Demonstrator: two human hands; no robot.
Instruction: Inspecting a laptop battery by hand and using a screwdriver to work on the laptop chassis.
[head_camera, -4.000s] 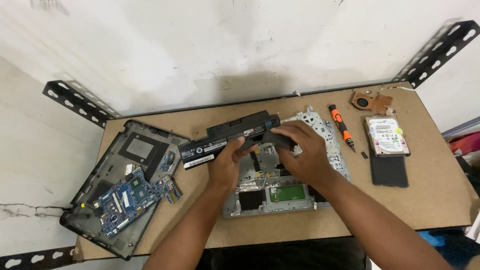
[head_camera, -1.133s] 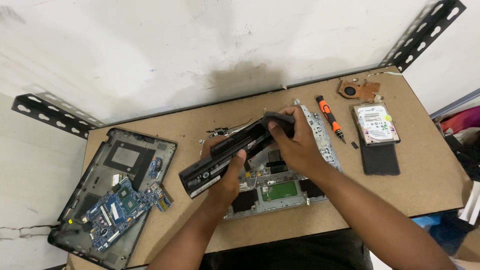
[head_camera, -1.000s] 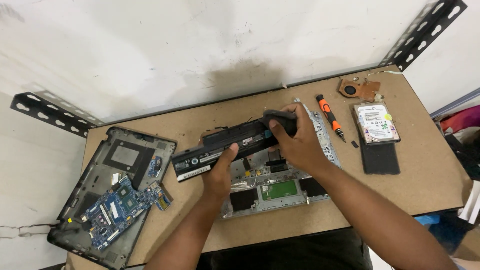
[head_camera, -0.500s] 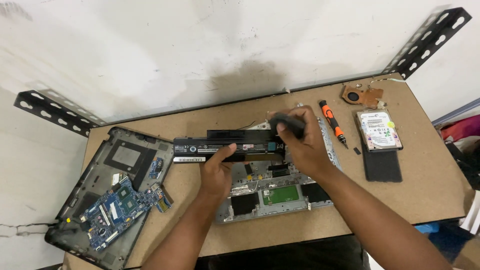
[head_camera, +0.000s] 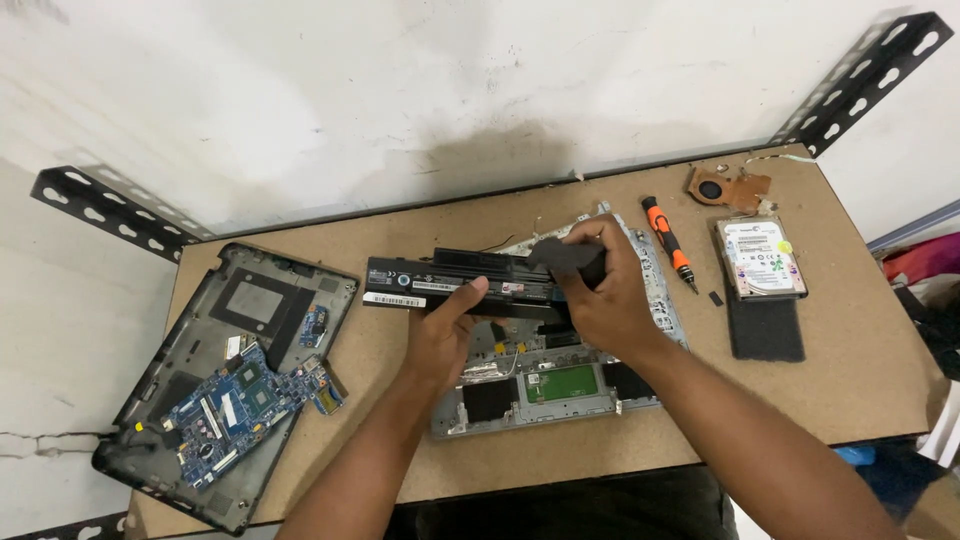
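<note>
A long black laptop battery (head_camera: 470, 285) with white labels on its face is held level above the middle of the table (head_camera: 860, 370). The left hand (head_camera: 445, 335) is clamped on its lower edge near the middle, thumb on top; the right hand (head_camera: 600, 295) is closed around its right end. Under the hands lies an open silver laptop frame (head_camera: 545, 385) with a green board.

The table is bare brown board set against a stained white wall. At 9 o'clock a dark laptop shell (head_camera: 235, 330) holds a blue circuit board (head_camera: 240, 405) and overhangs the left edge. At 2 o'clock lie an orange screwdriver (head_camera: 668, 240), a copper fan (head_camera: 728, 187), a hard drive (head_camera: 760, 258) and a black pad (head_camera: 765, 327). Open board shows near the right and front-left edges.
</note>
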